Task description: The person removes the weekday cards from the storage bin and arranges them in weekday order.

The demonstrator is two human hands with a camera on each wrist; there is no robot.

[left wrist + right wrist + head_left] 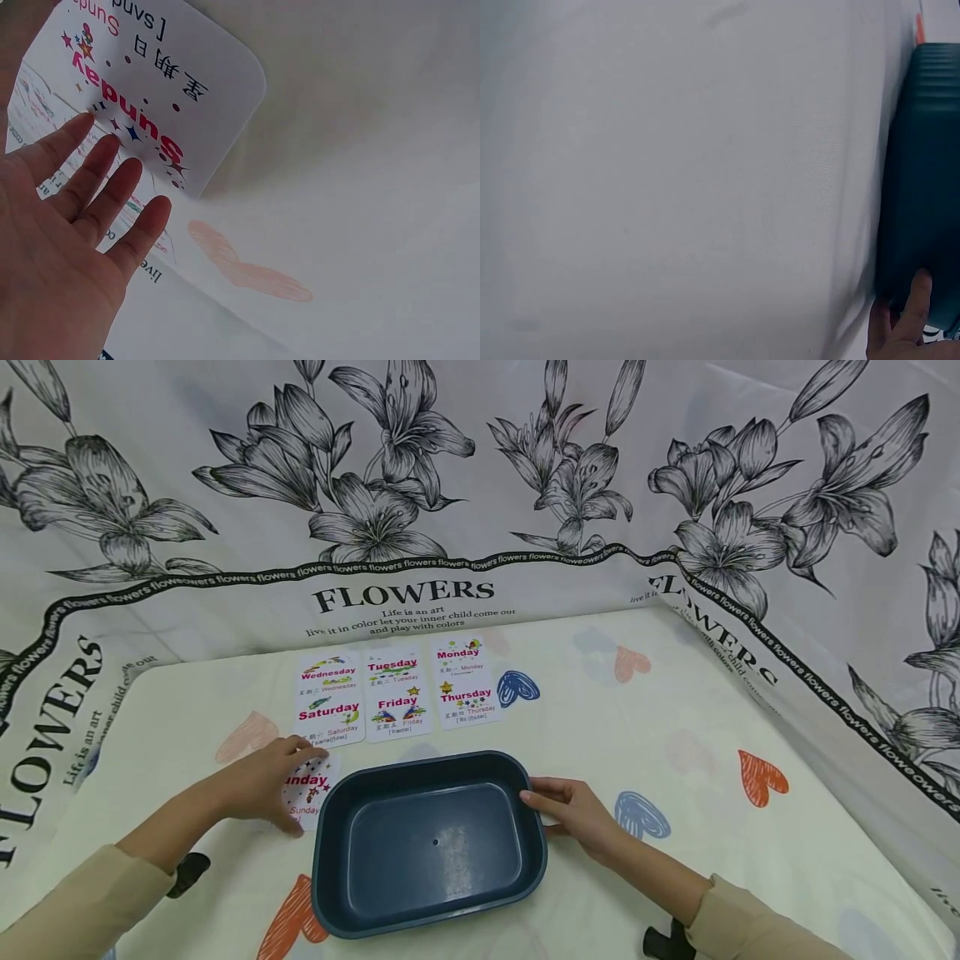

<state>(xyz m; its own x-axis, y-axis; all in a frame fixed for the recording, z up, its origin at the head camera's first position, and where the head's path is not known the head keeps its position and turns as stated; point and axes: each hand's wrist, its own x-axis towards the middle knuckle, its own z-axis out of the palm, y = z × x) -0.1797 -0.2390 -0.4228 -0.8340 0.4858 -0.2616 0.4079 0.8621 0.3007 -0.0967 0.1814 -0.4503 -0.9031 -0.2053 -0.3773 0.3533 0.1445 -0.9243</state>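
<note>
A dark blue plastic basin (435, 852) with a wide rim stands on the cloth in front of me. My right hand (573, 814) holds it at the right end, thumb at the rim and fingers along the outer wall. In the right wrist view the basin's outer side (922, 187) shows at the right edge. My left hand (258, 781) spreads over the Sunday card (311, 793), left of the basin. In the left wrist view its fingers are straight and apart, fingertips by the card's printed face (150, 90). The head view shows part of that card hidden under the hand.
Behind the basin lie two rows of weekday cards: Wednesday (327, 675), Tuesday (392, 667) and Monday (459, 656) at the back, Saturday (328, 718), Friday (396, 710) and Thursday (467, 700) in front. A heart-patterned cloth (585, 727) covers the table; flower-printed fabric (555, 585) hangs around it.
</note>
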